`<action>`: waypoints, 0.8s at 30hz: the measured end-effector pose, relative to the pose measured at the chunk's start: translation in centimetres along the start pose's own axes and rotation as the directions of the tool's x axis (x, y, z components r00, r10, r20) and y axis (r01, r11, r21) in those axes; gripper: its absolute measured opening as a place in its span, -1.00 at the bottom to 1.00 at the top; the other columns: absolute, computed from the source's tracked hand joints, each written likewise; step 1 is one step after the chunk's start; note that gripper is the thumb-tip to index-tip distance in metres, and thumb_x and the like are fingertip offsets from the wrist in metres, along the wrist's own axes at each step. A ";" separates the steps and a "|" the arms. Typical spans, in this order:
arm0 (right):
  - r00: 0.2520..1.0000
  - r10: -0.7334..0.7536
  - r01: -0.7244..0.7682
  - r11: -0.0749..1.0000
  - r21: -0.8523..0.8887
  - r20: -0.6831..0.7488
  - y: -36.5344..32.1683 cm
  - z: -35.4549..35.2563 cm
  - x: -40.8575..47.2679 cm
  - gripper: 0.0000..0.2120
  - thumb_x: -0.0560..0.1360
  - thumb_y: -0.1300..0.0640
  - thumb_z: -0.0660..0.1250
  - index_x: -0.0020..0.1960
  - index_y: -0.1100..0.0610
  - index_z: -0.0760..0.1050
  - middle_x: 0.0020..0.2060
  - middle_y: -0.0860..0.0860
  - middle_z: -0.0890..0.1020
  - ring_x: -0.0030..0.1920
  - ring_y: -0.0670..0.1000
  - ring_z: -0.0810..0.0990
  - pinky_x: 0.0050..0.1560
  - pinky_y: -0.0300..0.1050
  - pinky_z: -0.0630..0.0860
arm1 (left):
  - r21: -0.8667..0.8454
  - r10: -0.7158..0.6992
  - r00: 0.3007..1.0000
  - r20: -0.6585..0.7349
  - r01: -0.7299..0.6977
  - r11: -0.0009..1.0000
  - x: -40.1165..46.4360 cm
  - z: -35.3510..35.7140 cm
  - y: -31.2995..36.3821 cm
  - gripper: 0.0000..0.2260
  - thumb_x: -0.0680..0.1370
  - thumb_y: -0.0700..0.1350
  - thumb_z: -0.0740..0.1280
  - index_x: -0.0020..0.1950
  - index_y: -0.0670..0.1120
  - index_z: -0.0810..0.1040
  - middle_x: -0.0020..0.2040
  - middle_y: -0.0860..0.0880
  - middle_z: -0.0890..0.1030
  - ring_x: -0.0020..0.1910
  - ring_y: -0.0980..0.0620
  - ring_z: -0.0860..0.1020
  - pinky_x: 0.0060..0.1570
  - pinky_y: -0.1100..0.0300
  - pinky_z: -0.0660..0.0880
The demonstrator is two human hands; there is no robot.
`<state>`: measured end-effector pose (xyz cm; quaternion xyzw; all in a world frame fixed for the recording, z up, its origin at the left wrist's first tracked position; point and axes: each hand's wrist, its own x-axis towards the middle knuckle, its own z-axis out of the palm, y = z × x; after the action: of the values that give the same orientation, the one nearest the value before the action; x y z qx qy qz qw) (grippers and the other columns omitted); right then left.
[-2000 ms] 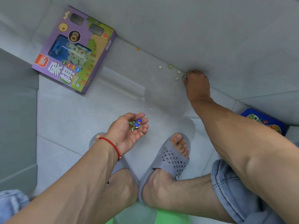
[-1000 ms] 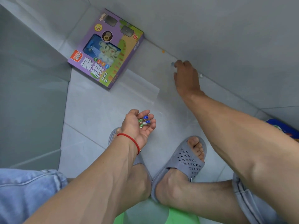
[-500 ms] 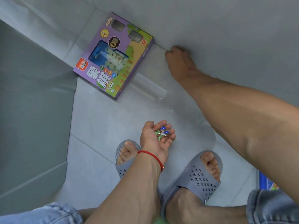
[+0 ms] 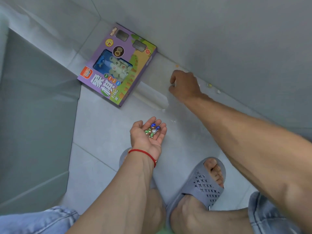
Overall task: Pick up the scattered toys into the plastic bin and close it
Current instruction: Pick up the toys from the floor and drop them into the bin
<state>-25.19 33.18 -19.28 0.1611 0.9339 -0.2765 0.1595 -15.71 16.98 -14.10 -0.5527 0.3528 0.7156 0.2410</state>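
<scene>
A small heap of marbles [image 4: 152, 130], blue, green and one pale, is being cupped in the upturned left hand [image 4: 148, 137], well below the purple game box [image 4: 118, 68]; the fingers are only loosely curved under them, so the grip is a cradle rather than a pinch. Judged from their gloss and roundness, they are being taken as hard, light and slippery, apt to roll off if the palm is tipped, and best pinched singly between thumb and fingertip. More small pieces [image 4: 214, 87], yellowish and white, are lying loose on the floor [image 4: 101, 132] along the foot of the wall, to the right of the box, and an orange speck [image 4: 177, 66] is lying nearer its corner. The right hand [image 4: 184, 85] is being held knuckles-up just right of the box, fingers curled under; whether anything is being held inside cannot be told. On the box, large Chinese characters and the letters "XIANG QI" are being shown, with a red brand tag too small to read. No plastic bin is being shown.
</scene>
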 end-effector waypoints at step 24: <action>0.988 0.019 -0.075 0.925 -0.374 -0.152 12.5 -0.1 -4.9 -0.65 0.58 0.12 0.33 0.28 0.28 0.44 0.19 0.32 0.45 0.13 0.31 0.49 0.12 0.10 0.48 | -0.062 -0.003 0.999 0.035 0.005 0.998 -0.4 0.4 -1.8 -0.69 0.67 -0.08 0.11 0.05 -0.25 0.57 -0.11 -0.20 0.57 -0.20 -0.11 0.56 -0.14 0.04 0.58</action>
<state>-15.93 42.17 -23.15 0.1693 0.9747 -0.0749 0.1255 -14.50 18.44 -14.07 -0.5479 0.3249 0.7354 0.2311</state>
